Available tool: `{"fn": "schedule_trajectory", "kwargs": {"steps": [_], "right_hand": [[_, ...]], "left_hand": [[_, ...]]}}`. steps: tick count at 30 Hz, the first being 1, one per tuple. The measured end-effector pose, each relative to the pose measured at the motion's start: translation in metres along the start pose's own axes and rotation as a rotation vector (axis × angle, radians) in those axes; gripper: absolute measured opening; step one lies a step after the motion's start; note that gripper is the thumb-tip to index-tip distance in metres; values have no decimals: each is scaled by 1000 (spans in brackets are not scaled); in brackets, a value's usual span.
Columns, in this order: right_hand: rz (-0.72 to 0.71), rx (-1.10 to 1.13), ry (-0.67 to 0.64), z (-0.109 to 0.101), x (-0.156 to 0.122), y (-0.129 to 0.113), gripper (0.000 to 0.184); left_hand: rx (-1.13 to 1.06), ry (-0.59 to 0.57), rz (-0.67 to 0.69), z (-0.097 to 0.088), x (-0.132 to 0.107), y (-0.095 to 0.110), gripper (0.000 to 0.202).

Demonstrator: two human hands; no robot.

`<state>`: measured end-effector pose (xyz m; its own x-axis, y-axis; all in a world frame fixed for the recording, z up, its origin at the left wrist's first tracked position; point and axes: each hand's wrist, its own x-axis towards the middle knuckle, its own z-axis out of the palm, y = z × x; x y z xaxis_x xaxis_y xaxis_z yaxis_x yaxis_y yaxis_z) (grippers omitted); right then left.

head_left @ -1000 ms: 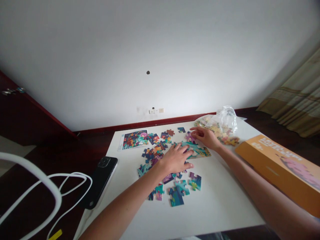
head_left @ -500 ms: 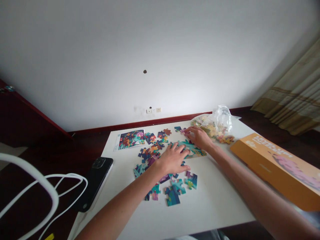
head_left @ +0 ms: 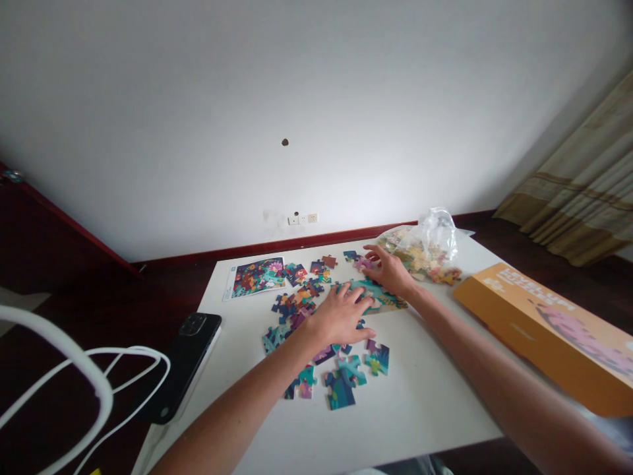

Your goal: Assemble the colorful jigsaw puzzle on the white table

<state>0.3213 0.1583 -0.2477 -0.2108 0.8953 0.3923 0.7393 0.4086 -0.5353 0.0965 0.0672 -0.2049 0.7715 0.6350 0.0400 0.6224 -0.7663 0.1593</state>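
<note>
Left hand (head_left: 337,316) is pressing down on the joined puzzle section (head_left: 376,296), fingers (head_left: 352,298) spread and released, while right hand (head_left: 390,272) is pinching a purple piece (head_left: 363,264) (light grip, it seems) beside it, on the white bench (head_left: 420,402), among loose pieces (head_left: 301,297).

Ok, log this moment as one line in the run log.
left hand: on teal puzzle section | right hand: touching purple puzzle piece | nearby: clear plastic bag of pieces

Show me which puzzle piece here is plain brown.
The brown jigsaw piece at the far end of the scatter, left of the right hand; the other loose pieces are mostly teal, navy and purple.
</note>
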Motion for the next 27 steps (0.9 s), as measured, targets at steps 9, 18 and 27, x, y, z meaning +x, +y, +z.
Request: {"fn": "schedule_trajectory", "kwargs": {"steps": [9,18,27], "right_hand": [[-44,94,-67,3,0,-5,51],[-103,92,-78,5,-2,-10,46],[-274,-124,-117,10,3,4,41]], "left_hand": [[13,8,-1,1,-1,0,65],[7,3,-3,1,0,0,65],[5,-9,-6,-1,0,1,64]]}}
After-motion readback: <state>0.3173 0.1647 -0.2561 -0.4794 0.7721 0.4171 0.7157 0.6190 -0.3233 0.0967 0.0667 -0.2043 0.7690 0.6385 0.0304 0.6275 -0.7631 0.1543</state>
